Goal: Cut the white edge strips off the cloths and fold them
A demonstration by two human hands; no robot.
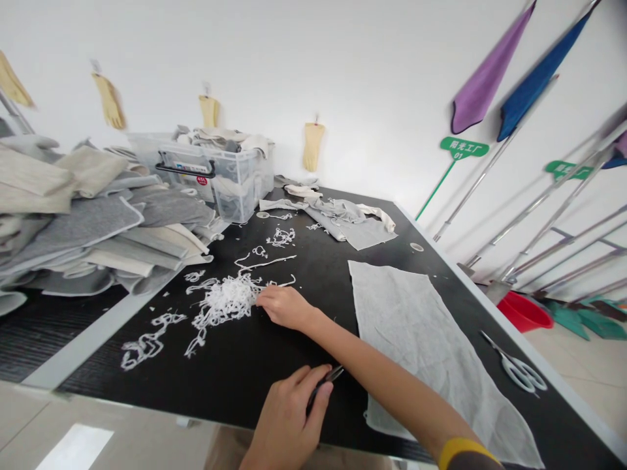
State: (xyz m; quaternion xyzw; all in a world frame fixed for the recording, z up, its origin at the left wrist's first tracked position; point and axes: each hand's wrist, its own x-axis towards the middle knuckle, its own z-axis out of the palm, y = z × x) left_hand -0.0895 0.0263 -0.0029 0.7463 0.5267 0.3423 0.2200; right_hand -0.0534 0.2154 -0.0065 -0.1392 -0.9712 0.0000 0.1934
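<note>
My right hand (284, 307) reaches across to the edge of a tangled pile of white thread (230, 300). Its fingers are pinched together at the thread, though their tips are partly hidden. Near the front edge of the table, my left hand (291, 411) is closed round a small dark-handled tool with a pointed metal tip (336, 373); most of that tool is hidden in the fist. A light grey cloth (416, 333) lies spread out to the right, partly under my right forearm. White-handled scissors (519, 372) rest beyond the cloth, near the table's right edge.
Folded grey and beige cloths (122, 222) are heaped at left. Behind them stands a clear plastic box (240, 189) full of cloths. Crumpled cloths (347, 219) lie at the back of the black table (313, 352). A red basin (524, 312) and mop poles stand right.
</note>
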